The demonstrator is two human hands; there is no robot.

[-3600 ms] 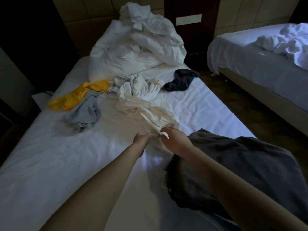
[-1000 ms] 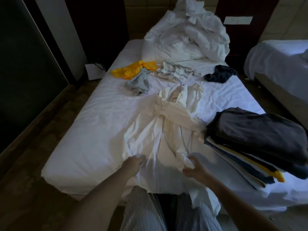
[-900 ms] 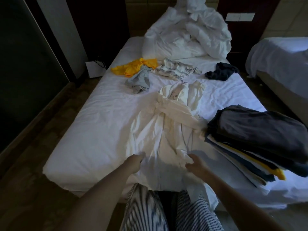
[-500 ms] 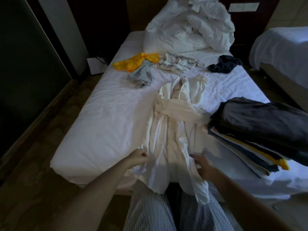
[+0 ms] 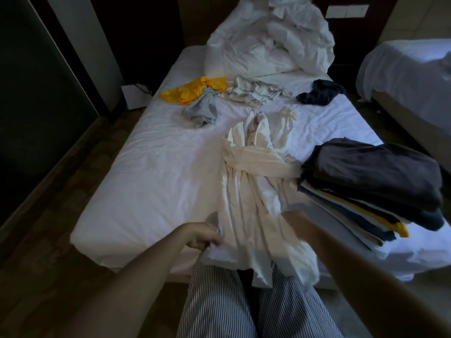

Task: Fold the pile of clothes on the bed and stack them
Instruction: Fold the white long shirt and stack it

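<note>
Pinching white garment (image 5: 246, 203), left hand (image 5: 202, 236)

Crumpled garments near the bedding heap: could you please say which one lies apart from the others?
The dark navy garment, alone at right; the yellow garment, grey garment and pale striped garment cluster at left.

Garment (image 5: 253, 186) on bed (image 5: 158, 172), stack (image 5: 373, 172) right, loose clothes (image 5: 256, 93) behind.

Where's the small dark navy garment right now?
Head view: the dark navy garment lies crumpled at the far right of the bed, just before the heaped white duvet, right of the pale crumpled garment.
</note>
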